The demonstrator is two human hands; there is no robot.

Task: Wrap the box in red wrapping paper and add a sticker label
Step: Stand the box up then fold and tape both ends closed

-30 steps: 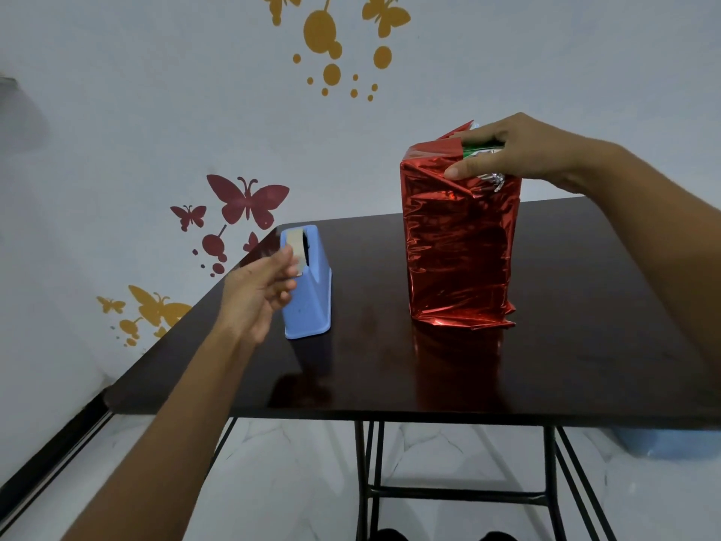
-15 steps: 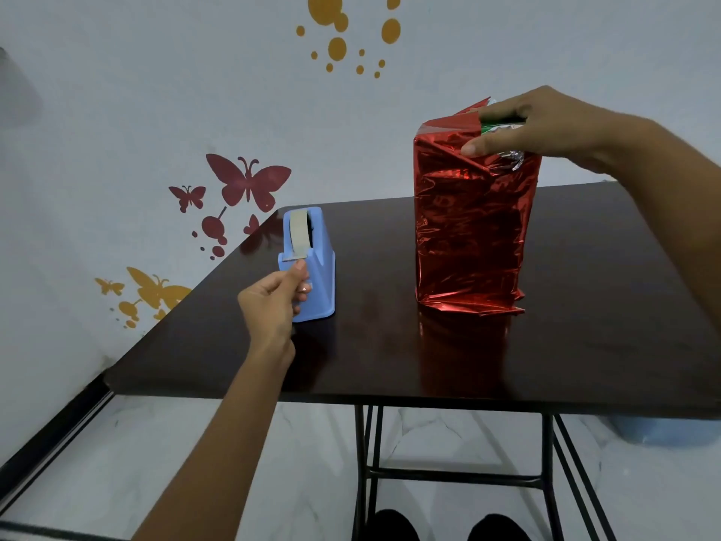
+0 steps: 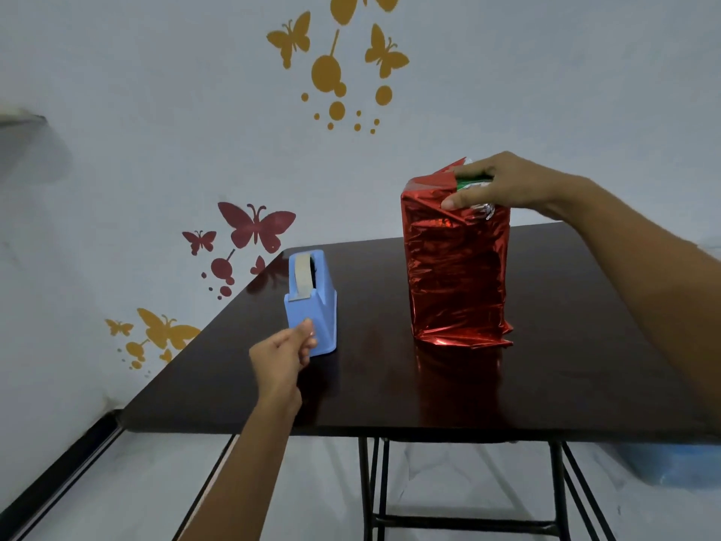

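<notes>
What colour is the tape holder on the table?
The tape holder is light blue. It shows plainly in the head view, the only view here.

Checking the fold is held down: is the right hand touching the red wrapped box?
Touching. The head view shows the right hand gripping the top of the wrapped box, with fingers over the top edge and the thumb pressed against its front.

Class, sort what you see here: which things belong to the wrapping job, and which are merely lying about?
Belong to the job: red-wrapped box, gripped at its top by the right hand; blue tape dispenser, with the left hand just in front.
Merely about: dark table; butterfly wall decals; blue object on the floor.
</notes>
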